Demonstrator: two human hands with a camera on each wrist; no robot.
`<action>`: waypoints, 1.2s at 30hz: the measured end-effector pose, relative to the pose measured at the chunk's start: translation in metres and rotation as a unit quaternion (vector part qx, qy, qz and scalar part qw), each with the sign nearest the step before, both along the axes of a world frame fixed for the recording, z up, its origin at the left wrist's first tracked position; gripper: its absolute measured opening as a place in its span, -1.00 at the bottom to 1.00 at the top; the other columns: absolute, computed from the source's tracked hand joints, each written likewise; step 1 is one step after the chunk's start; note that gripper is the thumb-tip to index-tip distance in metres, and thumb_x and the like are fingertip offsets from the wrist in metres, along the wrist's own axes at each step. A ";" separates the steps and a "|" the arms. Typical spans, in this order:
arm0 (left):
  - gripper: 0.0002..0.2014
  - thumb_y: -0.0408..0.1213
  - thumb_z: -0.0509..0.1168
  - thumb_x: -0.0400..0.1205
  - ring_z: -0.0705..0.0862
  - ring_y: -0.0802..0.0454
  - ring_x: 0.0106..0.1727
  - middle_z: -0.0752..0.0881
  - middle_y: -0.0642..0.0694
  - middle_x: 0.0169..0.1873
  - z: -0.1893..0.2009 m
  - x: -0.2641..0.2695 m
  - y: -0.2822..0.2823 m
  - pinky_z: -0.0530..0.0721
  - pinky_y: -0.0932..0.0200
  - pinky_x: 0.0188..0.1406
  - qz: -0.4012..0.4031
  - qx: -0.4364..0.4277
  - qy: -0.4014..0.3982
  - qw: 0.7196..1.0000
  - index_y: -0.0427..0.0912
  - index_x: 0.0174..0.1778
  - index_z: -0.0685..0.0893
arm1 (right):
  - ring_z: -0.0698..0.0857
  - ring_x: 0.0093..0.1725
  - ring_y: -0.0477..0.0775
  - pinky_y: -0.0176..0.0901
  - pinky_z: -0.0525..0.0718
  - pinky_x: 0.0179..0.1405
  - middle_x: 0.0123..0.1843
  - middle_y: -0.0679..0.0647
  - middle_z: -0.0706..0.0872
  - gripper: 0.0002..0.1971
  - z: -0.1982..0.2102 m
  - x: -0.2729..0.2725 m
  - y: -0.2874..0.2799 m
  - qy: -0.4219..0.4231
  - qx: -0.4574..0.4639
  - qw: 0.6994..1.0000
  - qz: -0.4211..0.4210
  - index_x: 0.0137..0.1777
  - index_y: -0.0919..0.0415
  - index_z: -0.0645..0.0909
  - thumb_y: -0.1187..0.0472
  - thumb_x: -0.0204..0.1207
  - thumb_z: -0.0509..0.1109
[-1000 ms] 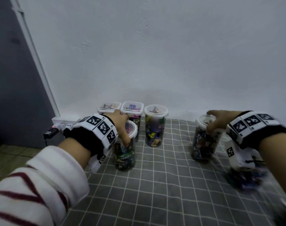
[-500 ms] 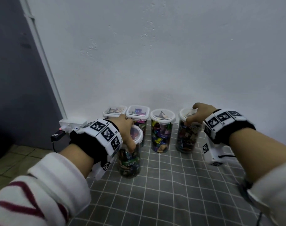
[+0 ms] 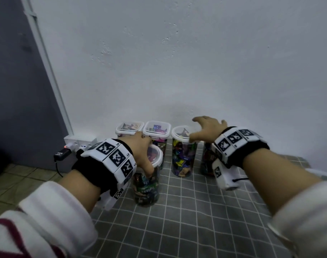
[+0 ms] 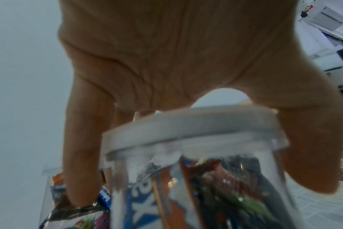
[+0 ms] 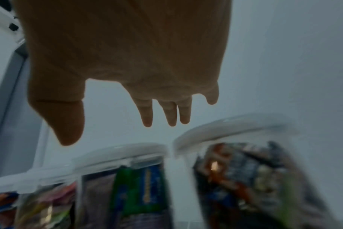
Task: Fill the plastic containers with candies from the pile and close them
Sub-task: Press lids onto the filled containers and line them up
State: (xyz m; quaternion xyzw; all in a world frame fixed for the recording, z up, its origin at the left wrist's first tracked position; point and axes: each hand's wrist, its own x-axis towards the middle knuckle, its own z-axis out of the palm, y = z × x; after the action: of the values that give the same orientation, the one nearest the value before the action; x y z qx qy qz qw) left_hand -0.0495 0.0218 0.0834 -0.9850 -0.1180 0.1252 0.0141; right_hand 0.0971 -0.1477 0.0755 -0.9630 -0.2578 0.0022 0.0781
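Altogether five clear plastic cylindrical containers stand upright, long axes vertical, on the grey grid-patterned desk (image 3: 186, 211) low in the middle of the head view, each packed with colourful wrapped candies and capped with a white-rimmed clear lid. Four form a row against the white wall (image 3: 177, 62): two squarish-lidded containers (image 3: 129, 128) (image 3: 156, 129) at left centre, a round-lidded container (image 3: 183, 157) beside them, and a further container (image 3: 207, 161) largely hidden behind the right wrist. Nearer the camera, the fifth container (image 3: 146, 187) stands apart from the row. The left hand (image 3: 140, 149) grips its lid (image 4: 192, 128) from above, fingers (image 4: 82, 155) and thumb curled down over the rim. The right hand (image 3: 208, 130) hovers spread wide above the row, fingers (image 5: 147, 111) extended, holding nothing.
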 end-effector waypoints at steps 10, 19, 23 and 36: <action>-0.16 0.09 0.51 0.29 0.51 -0.12 0.27 0.41 -0.12 0.34 -0.002 0.005 0.002 0.60 0.02 0.07 -0.004 0.003 -0.002 1.000 -0.09 0.45 0.34 | 0.54 0.30 0.29 0.18 0.35 0.33 0.34 0.21 0.53 -0.26 -0.013 0.008 0.039 -0.012 -0.051 0.999 0.010 0.46 0.04 0.36 -0.22 0.28 0.37; -0.13 0.11 0.51 0.28 0.50 -0.15 0.29 0.38 -0.13 0.36 -0.002 0.004 0.003 0.61 -0.07 0.15 -0.001 -0.001 0.006 1.000 -0.08 0.46 0.32 | 0.54 0.25 0.35 0.08 0.54 0.19 0.30 0.28 0.51 -0.26 -0.018 0.012 0.041 -0.026 0.000 1.000 -0.016 0.42 0.21 0.35 -0.21 0.35 0.41; -0.14 0.10 0.51 0.28 0.51 -0.14 0.28 0.37 -0.12 0.36 -0.003 0.003 0.003 0.61 -0.05 0.13 0.000 -0.003 0.004 1.000 -0.07 0.45 0.33 | 0.54 0.26 0.33 0.06 0.54 0.17 0.32 0.27 0.51 -0.26 -0.020 0.012 0.038 -0.028 0.003 0.999 -0.023 0.42 0.23 0.35 -0.22 0.36 0.41; -0.10 0.10 0.51 0.29 0.49 -0.14 0.32 0.34 -0.14 0.41 -0.004 0.002 0.002 0.58 0.01 0.16 -0.003 0.002 -0.003 1.000 -0.07 0.49 0.28 | 0.51 0.35 0.33 0.08 0.52 0.28 0.43 0.28 0.43 -0.27 -0.009 0.013 -0.039 0.020 -0.046 0.993 -0.108 0.53 0.11 0.28 -0.04 0.39 0.44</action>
State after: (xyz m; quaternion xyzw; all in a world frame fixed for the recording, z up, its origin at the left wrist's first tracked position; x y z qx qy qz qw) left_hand -0.0479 0.0234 0.0795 -0.9856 -0.1157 0.1219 0.0164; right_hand 0.1096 -0.1871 0.0663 -0.9875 -0.1507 0.0251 0.0384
